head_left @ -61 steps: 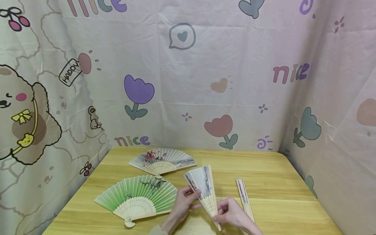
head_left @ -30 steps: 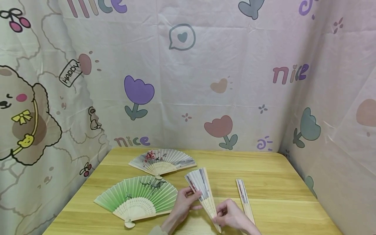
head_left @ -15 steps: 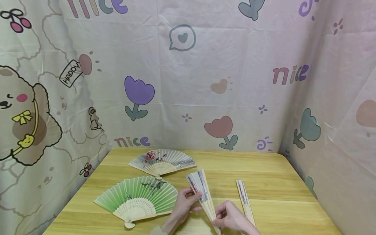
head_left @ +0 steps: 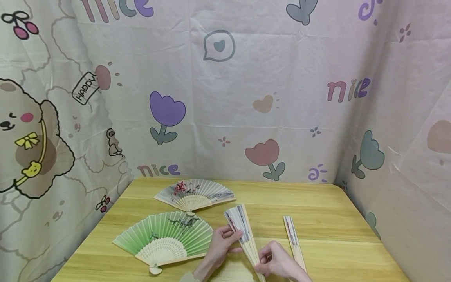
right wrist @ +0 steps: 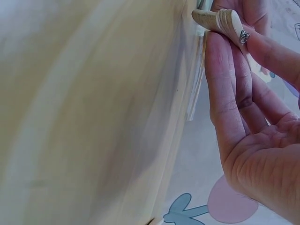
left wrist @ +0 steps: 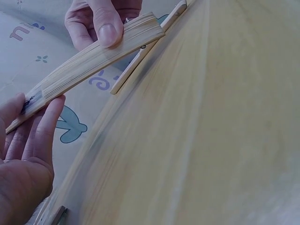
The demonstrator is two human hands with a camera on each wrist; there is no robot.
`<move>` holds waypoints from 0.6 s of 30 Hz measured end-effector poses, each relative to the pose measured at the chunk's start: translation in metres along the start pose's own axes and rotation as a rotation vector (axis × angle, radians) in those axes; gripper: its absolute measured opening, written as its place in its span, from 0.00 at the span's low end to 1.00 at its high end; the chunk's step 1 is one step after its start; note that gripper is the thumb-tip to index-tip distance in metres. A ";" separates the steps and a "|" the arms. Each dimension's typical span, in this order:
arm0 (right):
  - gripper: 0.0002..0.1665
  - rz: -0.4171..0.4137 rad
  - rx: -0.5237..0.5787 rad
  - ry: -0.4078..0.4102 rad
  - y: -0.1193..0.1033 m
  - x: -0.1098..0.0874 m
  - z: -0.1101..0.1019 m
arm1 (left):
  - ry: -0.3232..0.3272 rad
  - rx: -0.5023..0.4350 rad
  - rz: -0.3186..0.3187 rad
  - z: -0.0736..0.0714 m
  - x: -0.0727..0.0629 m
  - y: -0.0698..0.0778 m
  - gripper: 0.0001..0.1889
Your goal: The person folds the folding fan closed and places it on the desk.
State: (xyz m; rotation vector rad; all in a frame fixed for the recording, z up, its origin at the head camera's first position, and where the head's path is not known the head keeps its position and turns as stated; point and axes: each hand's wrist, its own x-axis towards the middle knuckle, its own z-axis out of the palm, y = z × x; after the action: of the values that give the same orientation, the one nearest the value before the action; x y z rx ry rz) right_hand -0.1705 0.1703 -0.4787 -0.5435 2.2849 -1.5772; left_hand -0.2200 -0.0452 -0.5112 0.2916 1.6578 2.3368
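A partly folded hand fan (head_left: 249, 248) with a grey-and-white painted leaf is held over the table. My left hand (head_left: 220, 246) pinches its leaf side between thumb and fingers. At the narrow pivot end, my right hand (head_left: 276, 260) grips the wooden ribs. The left wrist view shows the fan's ribs (left wrist: 84, 65) nearly stacked, running from one hand to the other. In the right wrist view the fan's pivot end (right wrist: 220, 19), with a small metal ring, sits between thumb and fingers. Just right of my right hand lies a folded fan (head_left: 295, 241), its lower end partly hidden.
A spread green fan (head_left: 165, 235) lies at the left of the wooden table (head_left: 327, 219), beside my left hand. Behind it rests a spread grey fan (head_left: 197, 194) with red blossoms. A printed cloth (head_left: 218, 98) hangs behind the table and along its sides.
The held fan has narrowed, its right edge swinging left toward my left hand. My right hand has shifted slightly down and left; the left hand stays nearly still.
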 end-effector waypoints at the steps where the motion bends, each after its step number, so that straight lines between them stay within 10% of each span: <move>1: 0.06 0.002 -0.002 0.001 0.000 0.000 0.000 | 0.002 0.002 0.000 0.000 0.000 0.000 0.24; 18: 0.06 -0.021 -0.065 -0.042 0.001 -0.001 -0.001 | 0.000 0.014 0.008 0.000 0.000 -0.001 0.24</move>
State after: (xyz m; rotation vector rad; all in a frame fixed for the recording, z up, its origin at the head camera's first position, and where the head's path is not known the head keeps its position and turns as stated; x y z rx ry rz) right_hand -0.1703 0.1722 -0.4793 -0.6128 2.3133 -1.4902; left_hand -0.2200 -0.0445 -0.5124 0.3016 1.6770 2.3313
